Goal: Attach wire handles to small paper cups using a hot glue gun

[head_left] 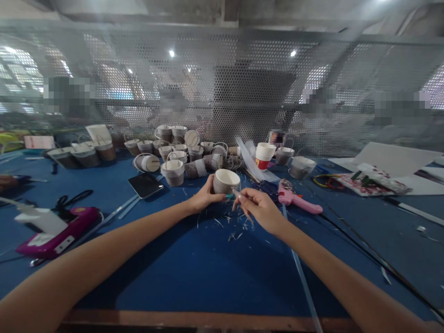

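Observation:
My left hand (205,196) is closed around the left side of a small cup (226,180) with a white inside and a greyish outer wrap. The cup is tilted, its mouth partly facing me. On its right side, my right hand (262,209) pinches with thumb and fingers close to the wall; what lies between the fingertips is too small to make out. Thin pale scraps (236,237) are scattered on the blue table (194,273) under both hands. A pink glue gun (300,202) lies right of my right hand, with a translucent glue stick (303,282) nearer me.
Several small handled buckets (172,173) crowd the back left. A black phone (145,185) lies before them. A purple power strip (58,233) is at left, near another person's hand (7,181). Stacked paper cups (265,152) stand behind; the glue gun's cord (360,243) runs right.

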`<state>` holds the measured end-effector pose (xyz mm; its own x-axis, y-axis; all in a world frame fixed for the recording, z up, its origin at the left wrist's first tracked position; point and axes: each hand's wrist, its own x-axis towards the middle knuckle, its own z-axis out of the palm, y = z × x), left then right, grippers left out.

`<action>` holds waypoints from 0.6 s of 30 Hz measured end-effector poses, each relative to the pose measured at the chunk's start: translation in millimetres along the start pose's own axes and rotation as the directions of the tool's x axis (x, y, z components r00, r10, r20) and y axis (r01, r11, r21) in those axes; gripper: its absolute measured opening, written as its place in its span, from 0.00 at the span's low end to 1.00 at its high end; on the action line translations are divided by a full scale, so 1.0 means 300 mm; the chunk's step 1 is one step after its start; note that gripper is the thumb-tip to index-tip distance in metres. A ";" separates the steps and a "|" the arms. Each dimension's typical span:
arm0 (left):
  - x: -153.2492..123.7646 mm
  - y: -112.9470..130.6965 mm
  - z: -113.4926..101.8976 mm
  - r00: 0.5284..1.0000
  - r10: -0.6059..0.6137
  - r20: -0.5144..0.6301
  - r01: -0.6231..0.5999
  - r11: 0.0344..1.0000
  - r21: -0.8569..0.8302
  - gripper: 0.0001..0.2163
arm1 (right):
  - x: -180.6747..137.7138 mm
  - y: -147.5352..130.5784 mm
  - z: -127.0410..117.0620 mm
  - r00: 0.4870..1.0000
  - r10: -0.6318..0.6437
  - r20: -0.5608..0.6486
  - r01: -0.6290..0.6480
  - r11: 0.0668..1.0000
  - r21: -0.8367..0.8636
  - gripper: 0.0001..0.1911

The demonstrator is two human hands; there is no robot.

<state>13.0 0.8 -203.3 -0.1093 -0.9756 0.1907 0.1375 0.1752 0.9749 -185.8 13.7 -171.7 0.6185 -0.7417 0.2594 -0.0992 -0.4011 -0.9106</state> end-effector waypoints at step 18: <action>0.020 -0.023 -0.004 0.984 0.172 -0.044 -0.153 0.948 0.278 0.35 | 0.006 0.012 0.012 1.000 -0.005 0.021 0.006 1.000 -0.024 0.18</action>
<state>12.6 -6.4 -209.0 -0.0404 -0.9358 0.3503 -0.1269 0.3526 0.9271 -182.3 12.8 -175.5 0.6356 -0.7280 0.2571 -0.1141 -0.4179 -0.9013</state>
